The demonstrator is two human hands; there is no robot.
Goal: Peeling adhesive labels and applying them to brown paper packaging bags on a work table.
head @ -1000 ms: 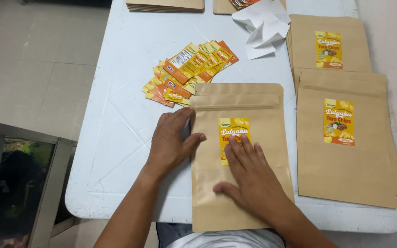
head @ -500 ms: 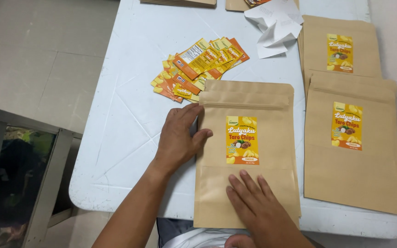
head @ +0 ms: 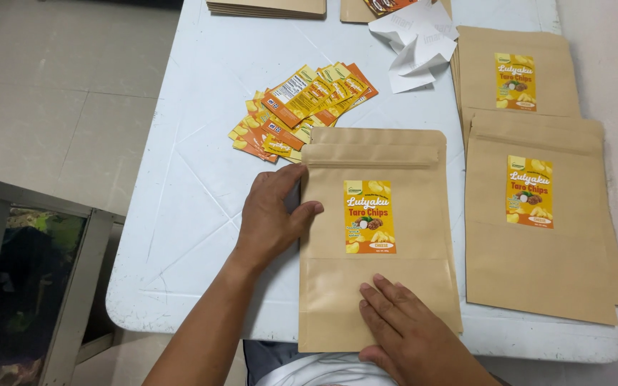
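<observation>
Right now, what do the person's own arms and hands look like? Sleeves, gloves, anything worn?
Both are bare. The left hand and right hand have no gloves, and no rings or watch show. Both forearms are uncovered as far as the frame's lower edge, with no sleeve in view. Fingers have short nails. A white garment shows at the bottom.

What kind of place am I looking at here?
Probably a small hand-packing or labelling station, not a factory line. On a white folding table lie stacks of kraft stand-up pouches, a fan of loose orange-yellow stickers and peeled backing paper. Both hands press one labelled pouch flat.
</observation>
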